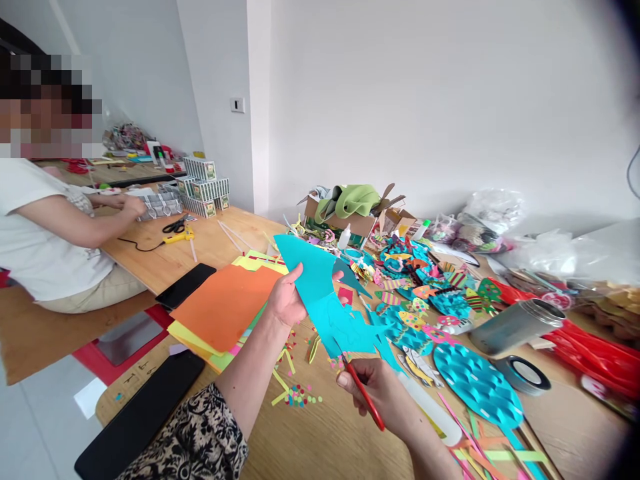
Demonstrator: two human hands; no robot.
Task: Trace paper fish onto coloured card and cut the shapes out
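Observation:
My left hand [289, 298] grips a folded sheet of turquoise paper [320, 287] by its left edge, thumb on top. The sheet is held up above the table, and its lower right part has a ragged cut outline with drawn lines on it. In my right hand [373, 390] is a pair of scissors with red handles [367, 395]. Its blades reach the lower edge of the paper, partly hidden there. Below lie small paper dots [300, 395] and yellow-green strips. To the right sit a turquoise painted egg-carton piece [477, 383] and several paper fish [420, 367].
An orange sheet [225, 307] tops a paper stack on the left, near two black phones [186, 285]. A metal cylinder [519, 325] and a tape roll [523, 375] are at right. Across the table a co-worker [50, 227] handles a grey item near a yellow glue gun [179, 235].

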